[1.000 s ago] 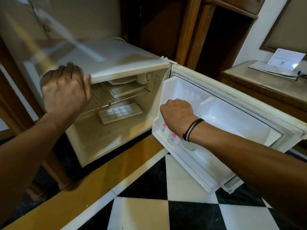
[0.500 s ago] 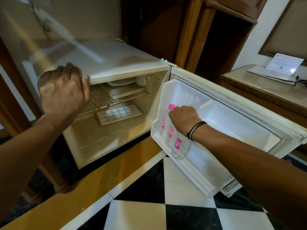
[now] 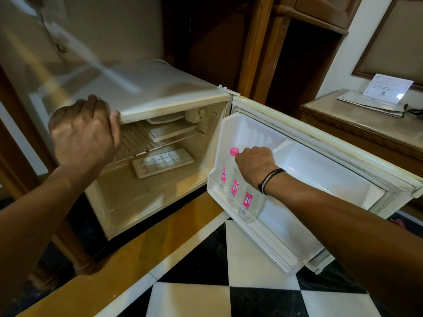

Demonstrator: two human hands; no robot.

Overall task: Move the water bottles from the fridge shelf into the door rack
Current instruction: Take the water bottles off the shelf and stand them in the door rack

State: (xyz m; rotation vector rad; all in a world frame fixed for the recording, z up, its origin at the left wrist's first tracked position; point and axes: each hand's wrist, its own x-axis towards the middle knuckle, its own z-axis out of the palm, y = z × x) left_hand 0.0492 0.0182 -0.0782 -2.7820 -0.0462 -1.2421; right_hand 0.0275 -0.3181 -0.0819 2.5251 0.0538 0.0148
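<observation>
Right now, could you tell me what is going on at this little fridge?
A person is loading water bottles into the door rack of the open fridge. The right hand rests on top of the bottles, three of which stand in a row in the rack. The left hand holds the fridge's top front edge. Inside, only an ice tray shows.

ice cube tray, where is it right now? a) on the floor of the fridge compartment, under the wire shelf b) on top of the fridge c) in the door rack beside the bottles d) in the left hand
a: the white ice cube tray lies on the fridge compartment's floor, below the wire shelf, touched by neither hand.
</observation>
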